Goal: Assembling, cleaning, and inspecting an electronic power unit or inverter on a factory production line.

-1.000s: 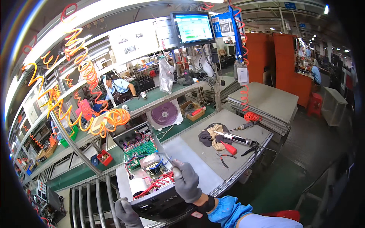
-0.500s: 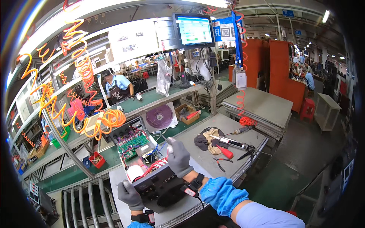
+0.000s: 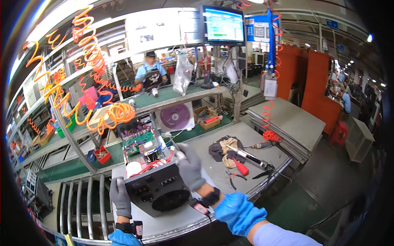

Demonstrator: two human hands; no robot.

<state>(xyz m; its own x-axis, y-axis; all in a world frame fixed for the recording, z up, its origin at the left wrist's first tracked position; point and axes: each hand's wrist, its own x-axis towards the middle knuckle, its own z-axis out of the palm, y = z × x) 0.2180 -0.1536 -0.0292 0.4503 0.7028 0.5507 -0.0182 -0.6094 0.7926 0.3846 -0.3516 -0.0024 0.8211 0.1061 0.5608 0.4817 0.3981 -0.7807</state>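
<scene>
An electronic device (image 3: 154, 190) stands at the near left of the workbench, its dark end panel with a round fan grille facing me. Its top is uncovered, showing a green circuit board (image 3: 141, 137), red wires (image 3: 158, 164) and a white cylindrical part (image 3: 134, 168). My left hand (image 3: 120, 199), in a grey glove, is closed at the panel's left edge. Gloved alike, my right hand (image 3: 189, 166) closes at the panel's upper right corner, its fingertips hidden or blurred. Both forearms wear blue sleeve covers.
On the bench's right lie a cloth (image 3: 225, 149), a white tube-like tool (image 3: 250, 158), a red-handled tool (image 3: 241, 167), pliers (image 3: 234, 179) and a power screwdriver (image 3: 262, 145). Metal rollers (image 3: 88, 205) adjoin at left. Orange coiled hoses (image 3: 117, 115) hang above. A co-worker (image 3: 151, 74) stands beyond the shelf.
The device's end panel now shows its fan grille more fully. Both hands have shifted left in the view, staying at the panel. Beyond the shelf, the co-worker has straightened up.
</scene>
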